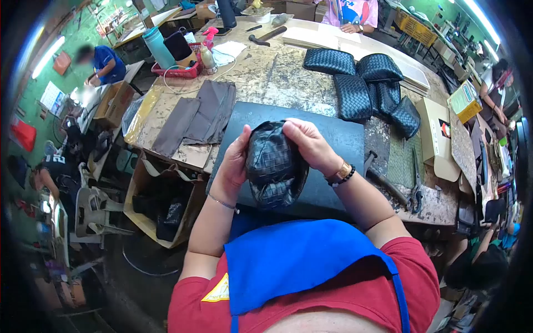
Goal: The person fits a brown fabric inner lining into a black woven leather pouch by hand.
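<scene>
A small black woven-leather pouch [271, 158] is held up in front of my chest, above the dark work board [333, 133]. My left hand [235, 161] grips its left side, with the fingers mostly hidden behind it. On the upper right, my right hand [312, 145] has its thumb pressed on the pouch's edge and its other fingers behind. The pouch looks creased, with a fold across its lower part. Several similar black woven pouches [353, 101] lie grouped on the table beyond the board.
Dark fabric pieces [208, 114] lie left of the board. To the right are a hammer [388, 186], scissors [415, 188] and an open cardboard box [436, 136]. A red basket [177, 71] and another hammer [269, 36] sit farther back. A person's hand [351, 28] rests at the far edge.
</scene>
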Tool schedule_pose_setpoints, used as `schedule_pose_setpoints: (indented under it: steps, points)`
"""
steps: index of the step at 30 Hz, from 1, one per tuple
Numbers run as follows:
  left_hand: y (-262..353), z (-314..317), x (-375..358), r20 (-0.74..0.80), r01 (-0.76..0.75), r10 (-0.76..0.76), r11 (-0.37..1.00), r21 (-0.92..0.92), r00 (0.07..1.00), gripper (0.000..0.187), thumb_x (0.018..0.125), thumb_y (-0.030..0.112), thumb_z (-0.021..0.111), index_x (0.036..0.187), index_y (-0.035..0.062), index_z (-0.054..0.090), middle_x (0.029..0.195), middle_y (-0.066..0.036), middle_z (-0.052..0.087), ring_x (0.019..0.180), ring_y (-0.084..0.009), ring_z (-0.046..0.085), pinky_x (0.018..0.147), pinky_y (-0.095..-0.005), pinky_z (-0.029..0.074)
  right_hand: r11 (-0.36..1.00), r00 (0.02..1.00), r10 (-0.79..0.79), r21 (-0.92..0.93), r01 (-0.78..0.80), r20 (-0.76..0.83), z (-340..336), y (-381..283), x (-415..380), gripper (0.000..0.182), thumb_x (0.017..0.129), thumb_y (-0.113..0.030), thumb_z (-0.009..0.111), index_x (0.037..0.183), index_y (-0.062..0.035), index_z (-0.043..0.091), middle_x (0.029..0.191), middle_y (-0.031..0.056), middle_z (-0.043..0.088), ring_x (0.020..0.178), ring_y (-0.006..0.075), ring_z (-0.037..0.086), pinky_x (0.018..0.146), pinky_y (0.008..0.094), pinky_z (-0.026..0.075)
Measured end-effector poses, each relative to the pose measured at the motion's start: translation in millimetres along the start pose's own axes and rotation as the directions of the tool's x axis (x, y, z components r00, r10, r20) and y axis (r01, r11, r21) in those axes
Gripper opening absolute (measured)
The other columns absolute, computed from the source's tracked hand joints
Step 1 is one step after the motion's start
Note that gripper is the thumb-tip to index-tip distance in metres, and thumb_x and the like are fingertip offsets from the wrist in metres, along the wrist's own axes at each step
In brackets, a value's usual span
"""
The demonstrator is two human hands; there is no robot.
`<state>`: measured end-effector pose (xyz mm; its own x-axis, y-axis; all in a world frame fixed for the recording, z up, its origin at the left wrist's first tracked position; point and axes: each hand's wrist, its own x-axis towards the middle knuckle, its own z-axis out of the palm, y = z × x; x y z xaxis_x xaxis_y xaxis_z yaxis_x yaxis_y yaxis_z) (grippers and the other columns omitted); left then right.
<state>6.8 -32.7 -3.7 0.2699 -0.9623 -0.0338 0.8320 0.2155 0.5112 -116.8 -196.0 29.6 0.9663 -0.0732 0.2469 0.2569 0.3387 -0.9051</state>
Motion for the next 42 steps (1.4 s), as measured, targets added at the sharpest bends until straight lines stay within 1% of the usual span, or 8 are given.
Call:
schedule_pose_setpoints:
  steps: [4,11,16,20,23,27,34,42]
  points:
    - [8,10,1,0.012,0.077,-0.077,0.997,-0.028,0.997,0.052,0.103,0.044,0.048,0.119,-0.0027,0.062,0.114,-0.015,0.069,0.099,-0.0215,0.069,0.087,-0.0359,0.057,0.937,0.993,0.1,0.342,-0.072,-0.065,7,2,-7,0.029,0.103,-0.03,0.055,0.114,-0.004,0.064,0.106,-0.0004,0.068,0.095,0.005,0.061,0.087,0.025,0.05]
    - [24,23,0,-0.08,-0.084,0.152,0.834,0.546,0.985,0.041,0.098,0.04,0.059,0.11,0.001,0.064,0.101,-0.007,0.071,0.083,-0.0123,0.067,0.075,-0.0269,0.056,0.985,0.989,0.141,-0.108,-0.136,0.047,-5,-20,-7,0.036,0.094,-0.026,0.069,0.119,-0.0007,0.064,0.107,-0.0006,0.068,0.097,0.0056,0.06,0.09,0.0253,0.049]
    - [9,41,7,-0.16,-0.042,0.074,0.98,0.192,0.984,0.071,0.097,0.059,0.05,0.14,0.0028,0.043,0.128,-0.016,0.059,0.11,-0.0212,0.063,0.093,-0.0325,0.053,0.998,0.998,0.054,0.031,-0.052,-0.041,-2,-15,1,0.034,0.097,-0.024,0.066,0.122,-0.0017,0.062,0.11,0.0004,0.067,0.096,0.0059,0.06,0.089,0.0257,0.05]
    - [13,40,-5,0.181,-0.538,0.507,0.783,0.313,0.843,0.089,0.091,0.058,0.062,0.151,0.0041,0.025,0.148,-0.017,0.037,0.13,-0.0256,0.048,0.111,-0.0373,0.038,0.966,0.934,-0.186,0.117,0.231,-0.306,-6,-13,6,0.035,0.097,-0.024,0.064,0.124,-0.0016,0.06,0.116,0.0052,0.067,0.101,0.0115,0.064,0.091,0.0283,0.052]
    - [0,45,-15,0.225,-0.418,0.482,0.342,0.842,0.847,0.084,0.091,0.036,0.071,0.152,0.0032,0.024,0.148,-0.017,0.038,0.129,-0.022,0.049,0.109,-0.0343,0.04,0.939,0.963,-0.079,0.306,0.159,-0.257,-7,-13,2,0.037,0.097,-0.026,0.064,0.124,-0.0014,0.06,0.118,0.0076,0.066,0.104,0.0136,0.064,0.092,0.0307,0.052]
    - [-1,34,-13,0.161,-0.354,0.63,0.193,0.915,0.76,0.055,0.093,0.019,0.07,0.139,-0.0021,0.048,0.13,-0.014,0.058,0.117,-0.0168,0.057,0.101,-0.0293,0.045,0.949,0.972,0.071,0.316,0.003,-0.222,-6,-5,4,0.039,0.098,-0.029,0.062,0.125,-0.0013,0.06,0.119,0.0095,0.066,0.109,0.0177,0.063,0.096,0.0354,0.051]
    - [-65,-53,-1,-0.113,-0.371,0.576,0.651,0.663,0.809,0.033,0.102,0.032,0.057,0.111,0.0013,0.065,0.095,0.004,0.066,0.075,-0.0025,0.05,0.066,-0.0177,0.039,0.802,0.94,-0.048,0.548,0.237,-0.337,1,-42,10,0.047,0.103,-0.039,0.05,0.127,-0.0004,0.057,0.121,0.014,0.066,0.107,0.0231,0.066,0.096,0.0385,0.052]
    - [-14,40,6,0.215,-0.589,0.611,0.516,0.622,0.762,0.086,0.093,0.045,0.065,0.153,0.0018,0.022,0.145,-0.014,0.046,0.128,-0.0203,0.047,0.112,-0.035,0.035,0.622,1.0,0.015,0.783,-0.018,0.011,1,-3,-11,0.078,0.095,-0.064,0.033,0.135,0.0008,0.054,0.136,0.0188,0.058,0.124,0.0316,0.056,0.114,0.0448,0.034]
